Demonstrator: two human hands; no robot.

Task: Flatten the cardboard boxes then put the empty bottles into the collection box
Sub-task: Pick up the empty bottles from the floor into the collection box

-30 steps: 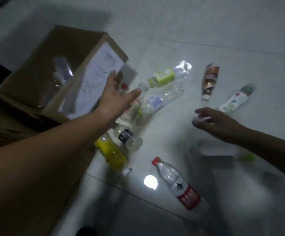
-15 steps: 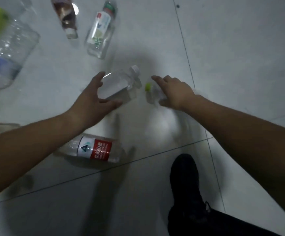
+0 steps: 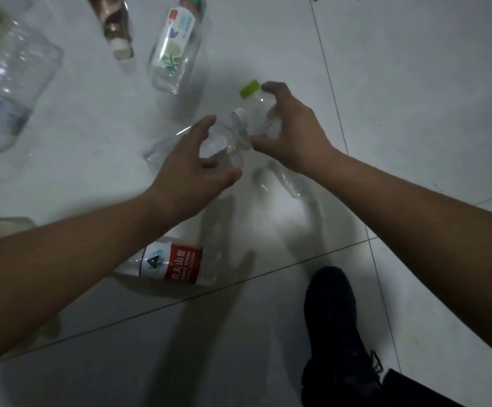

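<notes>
On the floor (image 3: pixel 415 113) in front of me, pale glossy tiles with thin dark grout lines (image 3: pixel 330 83), several empty bottles lie on their side. My left hand (image 3: pixel 191 174) is curled round a clear bottle with a white cap (image 3: pixel 233 133): the fingers are on its far side and the thumb on the near side, with the cap pointing far and right. My right hand (image 3: pixel 291 136) grips a second clear bottle with a green cap (image 3: pixel 260 110), fingers over the top and thumb under. The two bottles cross each other between my hands; I cannot tell if they touch.

Near, under my left forearm, lies a bottle with a red label (image 3: pixel 174 264). Far, a bottle with a white flower label (image 3: pixel 174 39) lies just right of a brown bottle (image 3: pixel 115 27). At the far left is a large clear bottle with a blue label (image 3: pixel 4 92), blurred. My black shoe (image 3: pixel 332 318) stands on the tiles at the near right. The light is dim, and my arms throw soft shadows on the floor.
</notes>
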